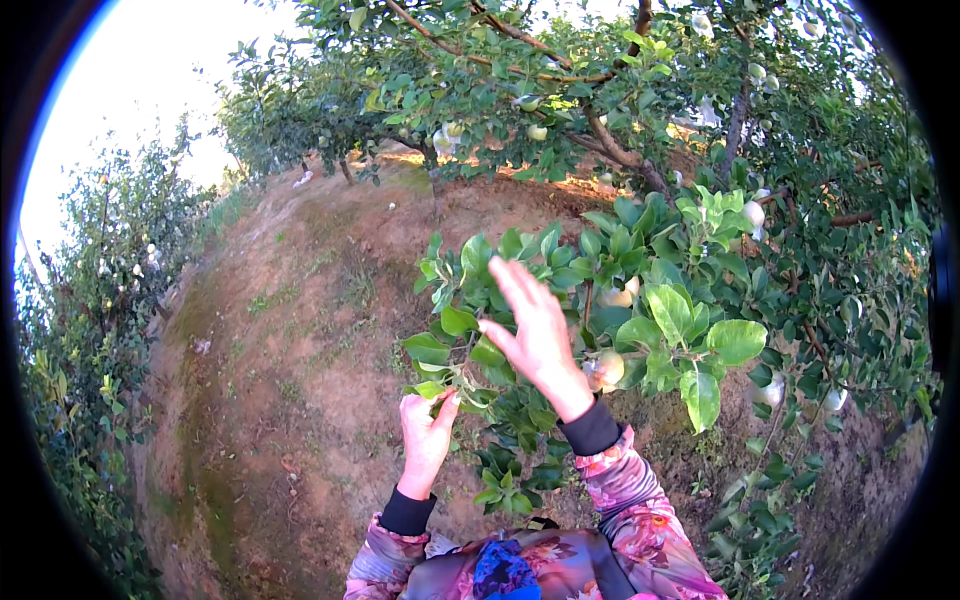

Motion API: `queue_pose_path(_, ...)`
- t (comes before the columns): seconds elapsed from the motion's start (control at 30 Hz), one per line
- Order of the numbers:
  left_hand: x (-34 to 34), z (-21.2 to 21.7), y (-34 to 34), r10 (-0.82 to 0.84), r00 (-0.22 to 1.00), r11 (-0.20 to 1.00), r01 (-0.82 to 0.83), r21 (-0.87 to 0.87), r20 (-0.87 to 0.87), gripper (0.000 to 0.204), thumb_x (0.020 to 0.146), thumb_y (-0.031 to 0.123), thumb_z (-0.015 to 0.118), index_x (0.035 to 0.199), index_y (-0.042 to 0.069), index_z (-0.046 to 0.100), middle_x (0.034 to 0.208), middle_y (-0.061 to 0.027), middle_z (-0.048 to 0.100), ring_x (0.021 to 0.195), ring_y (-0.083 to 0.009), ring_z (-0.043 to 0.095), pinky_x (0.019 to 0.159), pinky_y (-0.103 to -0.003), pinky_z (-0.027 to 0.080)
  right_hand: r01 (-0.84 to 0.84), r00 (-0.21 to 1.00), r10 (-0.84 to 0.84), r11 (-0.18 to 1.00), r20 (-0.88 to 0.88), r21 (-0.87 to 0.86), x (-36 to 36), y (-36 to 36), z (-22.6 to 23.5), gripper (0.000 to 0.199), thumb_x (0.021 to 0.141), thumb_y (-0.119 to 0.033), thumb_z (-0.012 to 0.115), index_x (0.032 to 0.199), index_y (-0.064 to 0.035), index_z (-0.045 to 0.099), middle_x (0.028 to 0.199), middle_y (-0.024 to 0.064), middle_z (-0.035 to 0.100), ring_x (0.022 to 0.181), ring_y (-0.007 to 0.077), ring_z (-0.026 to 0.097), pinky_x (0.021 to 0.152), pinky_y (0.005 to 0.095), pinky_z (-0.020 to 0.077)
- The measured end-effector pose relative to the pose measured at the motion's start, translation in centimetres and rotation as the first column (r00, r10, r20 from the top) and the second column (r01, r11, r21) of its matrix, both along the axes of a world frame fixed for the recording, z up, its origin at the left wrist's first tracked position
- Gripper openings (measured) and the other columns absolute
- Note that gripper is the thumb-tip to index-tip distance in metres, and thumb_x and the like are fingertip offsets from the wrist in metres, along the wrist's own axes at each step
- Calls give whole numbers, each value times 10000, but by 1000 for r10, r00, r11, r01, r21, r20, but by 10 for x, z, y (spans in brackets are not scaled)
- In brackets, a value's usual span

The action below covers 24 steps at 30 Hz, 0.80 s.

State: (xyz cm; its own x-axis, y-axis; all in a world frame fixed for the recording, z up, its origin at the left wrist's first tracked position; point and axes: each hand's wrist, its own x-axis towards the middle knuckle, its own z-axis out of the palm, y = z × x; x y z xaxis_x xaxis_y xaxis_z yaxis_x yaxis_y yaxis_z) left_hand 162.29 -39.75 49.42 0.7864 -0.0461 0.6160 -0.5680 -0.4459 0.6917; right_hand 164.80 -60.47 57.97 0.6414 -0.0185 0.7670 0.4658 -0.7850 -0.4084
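Note:
A leafy apple branch (640,325) reaches out from the right in front of me. At its left end my left hand (425,440) is closed, thumb and fingers pinched on a leafy twig tip; what exactly lies between the fingers is partly hidden. Above and to the right, my right hand (538,338) is open with fingers stretched out. It hovers at the leaves (487,352) and holds nothing visible. Just right of its wrist hangs a pale yellow-pink apple (605,370), apparently in a clear bag. Another pale apple (620,295) shows partly behind leaves.
Thicker branches (625,150) with more pale apples spread at the upper right. Some fruit has whitish bags, such as a bagged apple (770,390) at the right. Bare brown soil (270,400) with grassy patches slopes at the left, bordered by another row of trees (80,400).

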Motion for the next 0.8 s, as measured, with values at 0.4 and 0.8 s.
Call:
queue_pose_path(0.4,9,-16,11,22,1000,1000,-22,13,10,129,781,69,733,897,31,695,831,-109,683,784,-282,617,729,-380,439,-3,997,-5,995,82,97,-19,7,-23,658,749,1,713,1366,-98,503,1265,172,531,1095,354,525,933,435,435)
queue_pose_path(0.8,17,-6,12,35,999,999,-35,-8,2,123,792,83,719,889,18,682,829,-111,663,799,-287,596,752,-383,437,-239,951,233,971,-204,-3,-23,15,-49,471,760,-57,697,1210,-6,570,1214,211,561,1030,404,585,878,453,495)
